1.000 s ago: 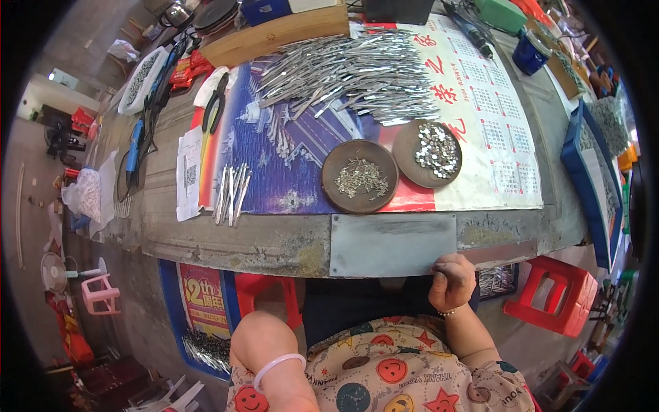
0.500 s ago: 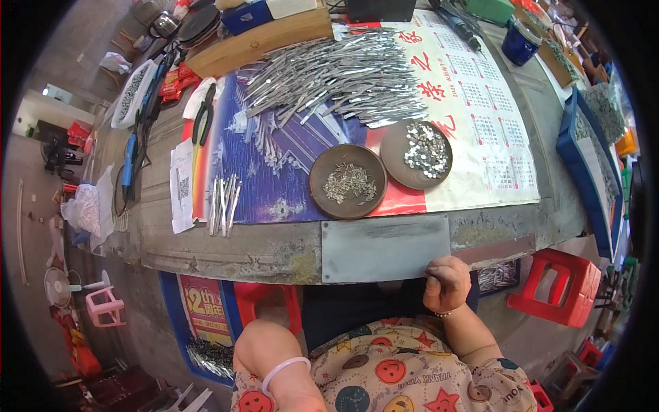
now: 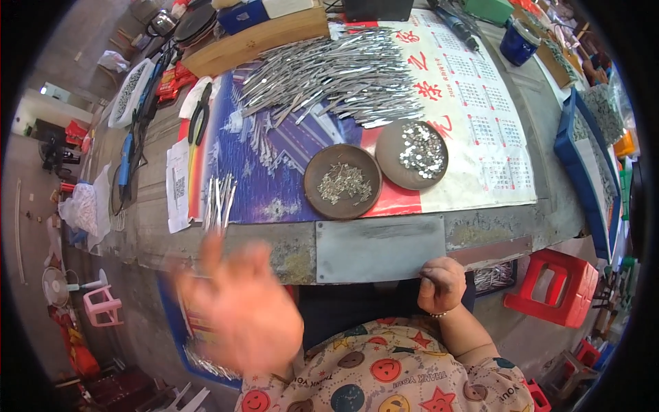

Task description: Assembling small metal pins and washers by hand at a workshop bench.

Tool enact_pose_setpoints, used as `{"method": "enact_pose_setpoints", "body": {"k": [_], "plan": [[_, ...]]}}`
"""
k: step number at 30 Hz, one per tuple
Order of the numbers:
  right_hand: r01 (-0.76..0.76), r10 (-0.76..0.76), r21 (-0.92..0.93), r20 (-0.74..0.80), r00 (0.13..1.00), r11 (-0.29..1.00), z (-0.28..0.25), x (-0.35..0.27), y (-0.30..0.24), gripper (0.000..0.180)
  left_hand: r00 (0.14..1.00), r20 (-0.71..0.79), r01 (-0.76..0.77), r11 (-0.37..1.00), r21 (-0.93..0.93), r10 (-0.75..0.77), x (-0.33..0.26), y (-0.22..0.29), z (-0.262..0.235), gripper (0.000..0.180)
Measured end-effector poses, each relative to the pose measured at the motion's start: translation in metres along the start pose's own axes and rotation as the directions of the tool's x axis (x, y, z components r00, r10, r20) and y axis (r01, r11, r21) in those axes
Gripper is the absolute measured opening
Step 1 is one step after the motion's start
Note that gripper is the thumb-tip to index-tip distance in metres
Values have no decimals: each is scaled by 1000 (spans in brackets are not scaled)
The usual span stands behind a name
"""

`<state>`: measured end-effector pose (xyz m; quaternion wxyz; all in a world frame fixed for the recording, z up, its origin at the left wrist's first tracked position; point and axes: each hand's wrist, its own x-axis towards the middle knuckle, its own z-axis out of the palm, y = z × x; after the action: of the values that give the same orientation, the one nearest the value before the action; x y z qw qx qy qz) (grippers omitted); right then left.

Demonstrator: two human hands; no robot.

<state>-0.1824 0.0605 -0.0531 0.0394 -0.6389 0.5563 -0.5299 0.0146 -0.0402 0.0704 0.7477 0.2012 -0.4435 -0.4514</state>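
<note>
A small bundle of slim metal strips (image 3: 218, 196) lies near the front edge of a bench (image 3: 149, 189), set roughly parallel, perhaps so that single pieces can be lifted easily. The worker's left hand (image 3: 248, 312), blurred, hangs just in front, its fingers spread; whether a fingertip touches the strips cannot be told. The right hand (image 3: 441, 285) is curled in, thumb against the fingers, beside the near right corner of a flat metal plate (image 3: 381, 248); nothing shows in its grip, and it seems to be resting. The plate, grey, rectangular and dull with scuffs, lies along the bench's edge, squarely before the worker, a placing that suggests a work surface.

Just behind it stand two round, shallow brown bowls, apparently there to keep small parts from scattering within easy reach. The left bowl (image 3: 340, 155) holds thin metallic slivers; the right bowl (image 3: 389, 154) holds shiny, flat discs. Beyond them, a broad heap of silvery strips (image 3: 336, 79) lies tangled but mostly aligned across a glossy printed calendar sheet (image 3: 473, 185), which likely serves as a cover for the rough, stained bench. Dark-handled pliers (image 3: 200, 122) lie at the sheet's left side, a smooth wooden box (image 3: 257, 44) stands behind, and a blue tray (image 3: 564, 147) sits at far right.
</note>
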Motion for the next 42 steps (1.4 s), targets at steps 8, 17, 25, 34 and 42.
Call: {"method": "enact_pose_setpoints", "body": {"k": [8, 17, 25, 34, 42], "plan": [[41, -41, -20, -20, 999, 999, -1, 1, 0, 12, 949, -66, 311, 950, 25, -309, 5, -33, -23, 69], [72, -72, -65, -8, 997, 995, 2, 6, -2, 16, 813, 16, -562, 792, -240, 582, -13, 70, 26, 48], [83, -81, -66, 24, 996, 994, -3, 6, 2, 18, 740, 238, -554, 770, -316, 629, -36, 64, 20, 55], [87, -86, -28, 37, 996, 996, -9, 5, 5, 12, 857, 476, -211, 707, 675, -199, 70, -88, -1, 23], [112, -112, 2, 65, 992, 994, -5, 5, 5, 15, 730, 633, -511, 410, 755, -256, 123, -191, -11, 23]]}}
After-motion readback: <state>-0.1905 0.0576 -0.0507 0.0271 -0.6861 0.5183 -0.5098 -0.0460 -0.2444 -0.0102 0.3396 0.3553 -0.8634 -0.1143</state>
